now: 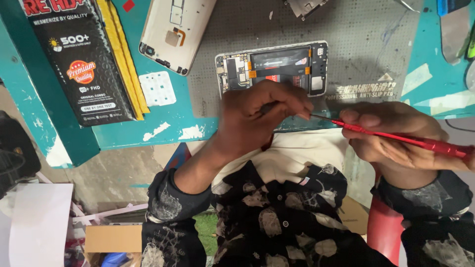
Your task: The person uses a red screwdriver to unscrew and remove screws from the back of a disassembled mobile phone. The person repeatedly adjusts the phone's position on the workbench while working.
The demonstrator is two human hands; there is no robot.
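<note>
While the right hand (396, 133) is closed around the slim red metal screwdriver (410, 139), its dark thin tip (316, 117) points left and meets the fingertips (302, 106) of the left hand (257, 118). The left grip is pinched together at this tip; if something very small is between the fingers, I cannot tell. Both hands are at the near edge of the worktop (163, 126), just in front of the opened smartphone without back cover (272, 66), which lies flat on the grey dotted anti-slip mat (356, 44) and shows its black battery and circuit board. The left hand covers the near edge of this phone. Further left on the mat lies a white phone back shell (173, 29), tilted. On the teal worktop beside it there is a small white square pad (157, 88), then yellow strips (123, 54) and a long black printed package (79, 64).
</note>
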